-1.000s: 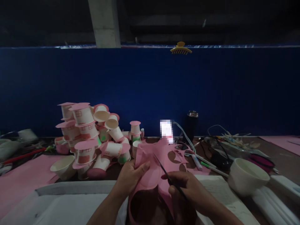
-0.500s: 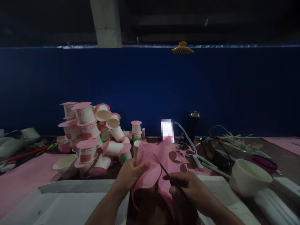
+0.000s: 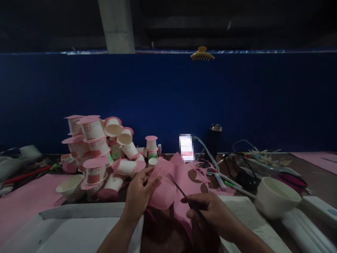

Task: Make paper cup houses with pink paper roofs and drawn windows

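Note:
My left hand pinches a sheet of pink paper near its left side, thumb on top. The paper has a rounded cut edge, and a pink strip hangs to its right. My right hand is closed around dark, slim scissors, seen edge-on. Their pointed tip lies over the pink paper, aimed up and left; the handles are mostly hidden by my fingers. Beyond the paper lies a pink offcut with round holes in it.
Paper cups with pink discs are stacked at left, near a cream bowl. A white tray lies front left. At right stand a white tub and a dark flask. A lit phone stands at the back.
The pink paper has turned in my left hand, its rounded edge now higher and the curved strip under it less visible. My view has shifted slightly to the right.

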`<state>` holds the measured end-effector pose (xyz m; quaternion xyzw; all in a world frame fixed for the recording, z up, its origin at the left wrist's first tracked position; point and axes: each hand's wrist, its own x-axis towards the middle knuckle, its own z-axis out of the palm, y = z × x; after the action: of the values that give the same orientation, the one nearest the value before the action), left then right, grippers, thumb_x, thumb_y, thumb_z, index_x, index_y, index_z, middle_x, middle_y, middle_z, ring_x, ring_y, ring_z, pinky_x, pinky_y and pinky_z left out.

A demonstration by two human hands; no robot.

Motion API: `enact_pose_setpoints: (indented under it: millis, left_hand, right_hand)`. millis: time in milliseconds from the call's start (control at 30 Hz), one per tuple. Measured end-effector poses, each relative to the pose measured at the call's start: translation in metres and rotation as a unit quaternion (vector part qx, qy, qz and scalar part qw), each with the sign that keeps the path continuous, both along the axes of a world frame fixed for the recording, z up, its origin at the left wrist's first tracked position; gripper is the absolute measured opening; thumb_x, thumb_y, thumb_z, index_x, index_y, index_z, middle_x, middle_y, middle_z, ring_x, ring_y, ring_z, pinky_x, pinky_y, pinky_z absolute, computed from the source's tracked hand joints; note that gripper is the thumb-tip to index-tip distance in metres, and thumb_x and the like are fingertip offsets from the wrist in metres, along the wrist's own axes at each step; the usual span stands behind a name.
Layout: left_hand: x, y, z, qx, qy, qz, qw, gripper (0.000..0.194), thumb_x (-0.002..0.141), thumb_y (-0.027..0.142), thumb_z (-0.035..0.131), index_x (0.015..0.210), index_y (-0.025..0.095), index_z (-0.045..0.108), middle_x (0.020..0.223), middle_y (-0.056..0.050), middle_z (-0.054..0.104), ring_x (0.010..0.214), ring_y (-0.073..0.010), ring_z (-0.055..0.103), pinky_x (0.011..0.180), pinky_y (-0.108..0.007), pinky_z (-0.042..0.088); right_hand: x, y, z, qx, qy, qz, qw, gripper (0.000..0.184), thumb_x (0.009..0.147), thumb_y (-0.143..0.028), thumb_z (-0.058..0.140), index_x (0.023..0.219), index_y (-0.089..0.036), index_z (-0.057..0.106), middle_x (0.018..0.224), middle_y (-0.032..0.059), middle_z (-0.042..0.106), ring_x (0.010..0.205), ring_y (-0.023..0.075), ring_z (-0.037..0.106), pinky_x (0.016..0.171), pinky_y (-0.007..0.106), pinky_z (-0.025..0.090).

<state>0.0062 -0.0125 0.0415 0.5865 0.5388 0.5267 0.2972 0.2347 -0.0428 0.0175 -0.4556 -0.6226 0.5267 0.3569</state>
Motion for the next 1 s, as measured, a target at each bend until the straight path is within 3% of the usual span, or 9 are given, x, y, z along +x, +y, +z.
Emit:
enact_pose_setpoints:
  millis: [367, 467, 533, 600, 633, 700, 800, 900, 1000]
  left_hand:
    - [-0.006, 0.002, -0.007, 0.062, 0.084, 0.079, 0.991, 0.048, 0.078, 0.054, 0.062, 0.111, 0.019, 0.064, 0.072, 0.002, 0.064, 0.067, -0.0165, 0.059, 0.066, -0.026, 0.047]
    - [-0.005, 0.001, -0.01, 0.158, 0.104, 0.134, 0.973, 0.045, 0.082, 0.05, 0.059, 0.114, 0.018, 0.061, 0.09, -0.004, 0.066, 0.081, -0.0195, 0.061, 0.075, -0.03, 0.048]
    - [-0.001, -0.004, -0.014, 0.263, 0.125, 0.171, 0.941, 0.04, 0.084, 0.044, 0.059, 0.114, 0.017, 0.06, 0.105, -0.009, 0.064, 0.096, -0.0226, 0.058, 0.084, -0.034, 0.046]
    - [0.007, -0.012, -0.019, 0.313, 0.146, 0.167, 0.924, 0.028, 0.085, 0.039, 0.059, 0.104, 0.018, 0.062, 0.1, -0.009, 0.064, 0.094, -0.0221, 0.058, 0.082, -0.032, 0.046]
    - [0.012, -0.017, -0.022, 0.301, 0.145, 0.138, 0.932, 0.021, 0.087, 0.037, 0.055, 0.094, 0.019, 0.063, 0.091, -0.007, 0.065, 0.085, -0.0195, 0.058, 0.076, -0.029, 0.046]
    - [0.022, -0.024, -0.026, 0.213, 0.171, 0.038, 0.961, 0.034, 0.091, 0.038, 0.047, 0.064, 0.021, 0.057, 0.064, 0.0, 0.057, 0.062, -0.0148, 0.054, 0.063, -0.025, 0.042]
    - [0.034, -0.026, -0.028, 0.018, 0.193, -0.014, 0.981, 0.046, 0.089, 0.05, 0.046, 0.053, 0.022, 0.052, 0.054, 0.0, 0.056, 0.054, -0.0162, 0.051, 0.058, -0.027, 0.038]
    - [0.04, -0.019, -0.025, -0.106, 0.021, -0.049, 0.993, 0.034, 0.077, 0.054, 0.061, 0.065, 0.022, 0.062, 0.062, -0.002, 0.065, 0.062, -0.0198, 0.06, 0.061, -0.028, 0.043]
    - [0.043, -0.013, -0.024, -0.143, -0.142, -0.052, 0.978, 0.035, 0.067, 0.054, 0.072, 0.075, 0.02, 0.065, 0.067, -0.003, 0.068, 0.067, -0.021, 0.064, 0.062, -0.028, 0.047]
  right_hand:
    - [0.0, -0.001, -0.002, -0.008, -0.01, -0.005, 1.0, 0.038, 0.07, -0.036, 0.078, 0.102, -0.016, 0.074, 0.058, -0.0033, 0.057, 0.046, 0.0052, 0.042, 0.041, 0.017, 0.028]
    - [-0.003, -0.001, 0.0, 0.001, 0.012, -0.023, 1.0, 0.039, 0.071, -0.036, 0.077, 0.103, -0.015, 0.074, 0.059, -0.0035, 0.055, 0.049, 0.0058, 0.042, 0.042, 0.017, 0.029]
    - [-0.005, -0.001, 0.001, 0.027, 0.028, -0.048, 0.998, 0.038, 0.071, -0.036, 0.077, 0.103, -0.015, 0.074, 0.061, -0.0032, 0.054, 0.053, 0.0064, 0.043, 0.046, 0.017, 0.032]
    - [-0.007, -0.001, 0.001, 0.037, 0.046, -0.075, 0.995, 0.04, 0.07, -0.037, 0.077, 0.103, -0.015, 0.073, 0.061, -0.0038, 0.052, 0.053, 0.0063, 0.041, 0.047, 0.017, 0.033]
    - [-0.008, -0.001, 0.0, 0.03, 0.058, -0.086, 0.994, 0.042, 0.07, -0.038, 0.077, 0.104, -0.015, 0.072, 0.061, -0.004, 0.051, 0.051, 0.006, 0.04, 0.045, 0.017, 0.032]
    - [-0.01, -0.001, -0.001, 0.007, 0.089, -0.099, 0.991, 0.048, 0.069, -0.043, 0.077, 0.108, -0.014, 0.071, 0.061, -0.0039, 0.05, 0.048, 0.0057, 0.038, 0.042, 0.018, 0.031]
    - [-0.011, 0.0, -0.004, 0.003, 0.127, -0.104, 0.986, 0.056, 0.067, -0.049, 0.078, 0.11, -0.014, 0.069, 0.063, -0.0034, 0.05, 0.048, 0.0056, 0.038, 0.042, 0.017, 0.031]
    - [-0.011, 0.0, -0.005, 0.009, 0.134, -0.098, 0.986, 0.058, 0.068, -0.052, 0.077, 0.111, -0.014, 0.068, 0.061, -0.004, 0.049, 0.048, 0.0052, 0.037, 0.041, 0.016, 0.029]
    - [-0.012, -0.001, -0.002, 0.014, 0.123, -0.092, 0.988, 0.058, 0.068, -0.052, 0.076, 0.11, -0.014, 0.069, 0.058, -0.0047, 0.049, 0.047, 0.0051, 0.037, 0.042, 0.017, 0.03]
